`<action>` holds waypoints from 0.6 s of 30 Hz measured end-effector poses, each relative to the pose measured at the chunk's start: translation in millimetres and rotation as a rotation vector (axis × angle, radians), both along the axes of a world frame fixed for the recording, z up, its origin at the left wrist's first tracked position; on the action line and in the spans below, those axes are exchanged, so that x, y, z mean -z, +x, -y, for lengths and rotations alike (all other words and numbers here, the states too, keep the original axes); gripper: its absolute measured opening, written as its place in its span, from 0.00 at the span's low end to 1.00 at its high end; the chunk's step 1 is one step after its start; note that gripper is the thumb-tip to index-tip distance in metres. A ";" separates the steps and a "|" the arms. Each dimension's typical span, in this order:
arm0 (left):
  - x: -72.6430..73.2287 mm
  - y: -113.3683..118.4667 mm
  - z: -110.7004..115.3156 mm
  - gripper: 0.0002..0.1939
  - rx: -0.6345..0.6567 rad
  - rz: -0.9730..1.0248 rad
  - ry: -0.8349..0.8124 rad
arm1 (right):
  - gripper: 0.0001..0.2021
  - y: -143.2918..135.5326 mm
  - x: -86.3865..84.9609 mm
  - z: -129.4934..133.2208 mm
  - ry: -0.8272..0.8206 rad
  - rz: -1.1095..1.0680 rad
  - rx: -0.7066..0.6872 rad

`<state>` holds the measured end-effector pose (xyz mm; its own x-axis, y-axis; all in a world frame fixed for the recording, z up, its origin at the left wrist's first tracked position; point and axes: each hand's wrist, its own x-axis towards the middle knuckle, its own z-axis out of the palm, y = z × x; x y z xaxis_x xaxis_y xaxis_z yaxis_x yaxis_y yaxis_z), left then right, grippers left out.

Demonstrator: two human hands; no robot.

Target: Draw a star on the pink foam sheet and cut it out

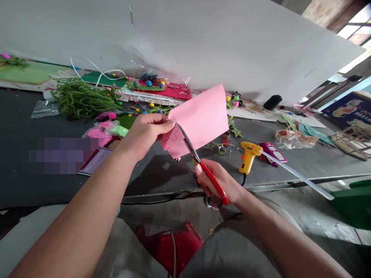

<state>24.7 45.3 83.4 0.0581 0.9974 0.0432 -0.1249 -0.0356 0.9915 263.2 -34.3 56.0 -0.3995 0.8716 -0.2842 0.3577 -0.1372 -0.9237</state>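
A pink sheet (203,112) is held above the table, its lower left part marked with a dark drawn outline. My left hand (147,133) pinches the sheet's left edge between thumb and fingers. In my right hand (213,177) is a pair of scissors (210,175) with red handles, my fingers wrapped around them. The metal blades point up and left and lie against the sheet beside the drawn outline. A cut edge runs near the blades, with a strip of the sheet hanging below.
A yellow glue gun (248,156) with a long clear stick lies right of my right hand, near a purple packet (273,153). Green yarn (87,98) is heaped at the left. Pink and green clay packs (100,133) sit nearer. A red stool (171,247) stands below the table (162,177).
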 end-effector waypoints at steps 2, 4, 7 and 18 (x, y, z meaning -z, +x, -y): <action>-0.2 0.1 0.7 0.13 0.007 -0.014 -0.005 | 0.23 -0.1 0.8 0.3 0.004 -0.012 0.007; -0.1 0.8 0.9 0.13 0.017 -0.021 -0.013 | 0.23 -1.2 0.4 0.6 0.003 -0.030 0.020; 0.5 2.7 0.3 0.13 0.047 -0.006 -0.032 | 0.23 -3.7 -1.3 0.4 -0.003 -0.038 0.042; 1.7 7.9 1.5 0.10 0.102 -0.018 -0.055 | 0.23 -9.2 -2.0 -3.9 0.014 -0.041 0.067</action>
